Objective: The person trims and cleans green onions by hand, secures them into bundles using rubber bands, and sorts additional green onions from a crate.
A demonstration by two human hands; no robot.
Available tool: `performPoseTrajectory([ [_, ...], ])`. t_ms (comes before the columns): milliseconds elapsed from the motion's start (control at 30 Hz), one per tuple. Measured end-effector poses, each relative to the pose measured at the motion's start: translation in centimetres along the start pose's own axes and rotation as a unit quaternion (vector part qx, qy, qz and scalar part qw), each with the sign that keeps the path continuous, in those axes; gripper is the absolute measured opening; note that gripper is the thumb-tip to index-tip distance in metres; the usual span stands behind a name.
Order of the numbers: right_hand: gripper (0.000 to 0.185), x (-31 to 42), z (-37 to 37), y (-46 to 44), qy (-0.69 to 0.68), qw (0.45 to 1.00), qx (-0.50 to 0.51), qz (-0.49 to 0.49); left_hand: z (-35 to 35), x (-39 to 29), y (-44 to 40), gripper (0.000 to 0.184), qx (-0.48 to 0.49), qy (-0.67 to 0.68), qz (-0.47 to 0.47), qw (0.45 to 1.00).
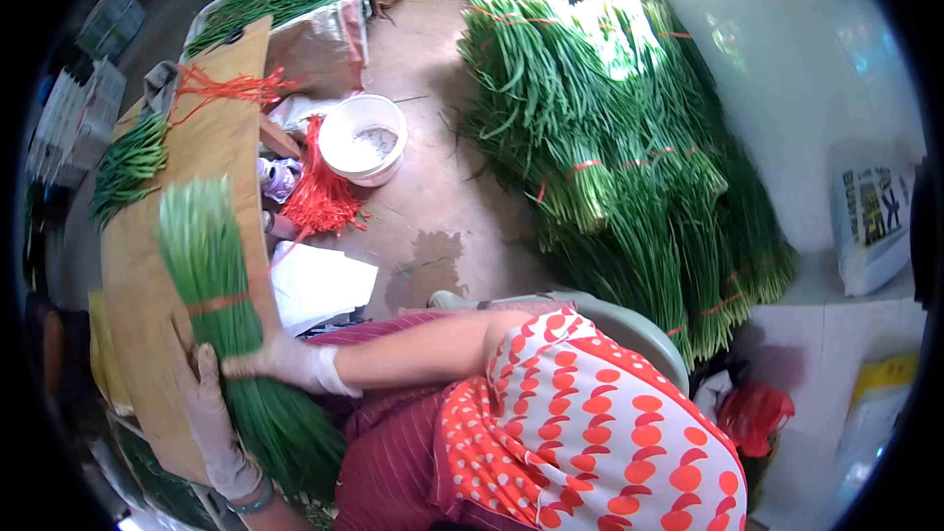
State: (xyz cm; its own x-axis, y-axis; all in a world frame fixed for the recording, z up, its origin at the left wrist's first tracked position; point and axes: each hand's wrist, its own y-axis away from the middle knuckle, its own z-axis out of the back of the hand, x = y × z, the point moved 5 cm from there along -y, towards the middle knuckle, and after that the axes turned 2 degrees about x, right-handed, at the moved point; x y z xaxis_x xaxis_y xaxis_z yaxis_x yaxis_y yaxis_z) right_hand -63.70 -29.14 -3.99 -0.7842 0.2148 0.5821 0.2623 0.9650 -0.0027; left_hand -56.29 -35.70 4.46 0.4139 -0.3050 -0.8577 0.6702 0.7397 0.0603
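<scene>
A thick bundle of garlic chives (261, 423) lies along the wooden board (147, 305), its pale stem ends pointing away. A red band (218, 303) circles it. My right hand (285, 364), in a thin whitish glove, grips the bundle from the right below the band, thumb laid across the stalks. Along the left side rests my left hand (216, 428), gloved too, fingers stretched out against the bundle and board. Farther up the board are a small loose bunch of chives (133, 162) and a tangle of red ties (231, 87).
Tall stacks of banded chives (629, 147) stand on the floor at right. Beside the board are a white bucket (364, 138), hanging red ties (320, 192) and white paper (320, 285). A crate of chives (280, 0) sits at the back. A white sack (870, 216) leans right.
</scene>
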Motion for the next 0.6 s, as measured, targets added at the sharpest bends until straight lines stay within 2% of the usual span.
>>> performPoseTrajectory([
  [67, 0.073, 4.5, 2.0, -1.3, -0.022, 0.996, -0.04, 0.074, -3.1, -3.5, -1.6, 0.06, 0.044, 0.037, -0.012, 0.998],
  [133, 0.061, 8.2, 4.1, -2.4, -0.089, 0.987, -0.051, 0.121, -6.6, -8.6, -1.9, 0.064, 0.087, -0.03, -0.129, 0.987],
  [167, 0.053, 10.5, 5.2, -2.8, -0.135, 0.981, -0.05, 0.128, -7.2, -9.1, -2.0, 0.064, 0.096, -0.029, -0.133, 0.986],
  [233, 0.039, 15.4, 8.3, -2.3, -0.179, 0.977, -0.074, 0.089, -8.5, -9.6, -2.2, 0.068, 0.156, -0.118, -0.151, 0.969],
  [267, 0.036, 18.1, 10.4, -1.8, -0.165, 0.97, -0.105, 0.144, -8.6, -9.1, -2.2, 0.067, 0.198, -0.13, -0.13, 0.963],
  [333, 0.036, 22.7, 16.4, -1.1, -0.142, 0.952, -0.159, 0.218, -8.3, -7.1, -2.3, 0.066, 0.208, -0.13, -0.135, 0.96],
  [367, 0.04, 26.7, 17.5, 1.9, -0.045, 0.916, -0.191, 0.349, -8.0, -6.1, -2.2, 0.065, 0.216, -0.131, -0.137, 0.958],
  [400, 0.041, 28.7, 22.0, 3.4, -0.021, 0.885, -0.311, 0.346, -7.2, -4.5, -2.0, 0.06, 0.222, -0.07, -0.036, 0.972],
  [467, 0.042, 33.3, 27.3, 8.8, -0.024, 0.835, -0.376, 0.401, -4.9, -1.9, -2.8, 0.057, 0.223, -0.065, -0.024, 0.972],
  [500, 0.044, 34.9, 25.0, 13.6, -0.053, 0.825, -0.397, 0.399, -3.5, -0.2, -3.5, 0.055, 0.216, -0.059, -0.011, 0.975],
  [567, 0.05, 38.4, 30.7, 21.5, -0.008, 0.719, -0.495, 0.488, 0.8, 2.8, -4.9, 0.051, 0.153, -0.089, 0.007, 0.984],
  [600, 0.053, 39.1, 30.1, 25.7, -0.022, 0.686, -0.531, 0.496, 2.6, 3.9, -5.4, 0.051, 0.159, -0.088, 0.004, 0.983],
])
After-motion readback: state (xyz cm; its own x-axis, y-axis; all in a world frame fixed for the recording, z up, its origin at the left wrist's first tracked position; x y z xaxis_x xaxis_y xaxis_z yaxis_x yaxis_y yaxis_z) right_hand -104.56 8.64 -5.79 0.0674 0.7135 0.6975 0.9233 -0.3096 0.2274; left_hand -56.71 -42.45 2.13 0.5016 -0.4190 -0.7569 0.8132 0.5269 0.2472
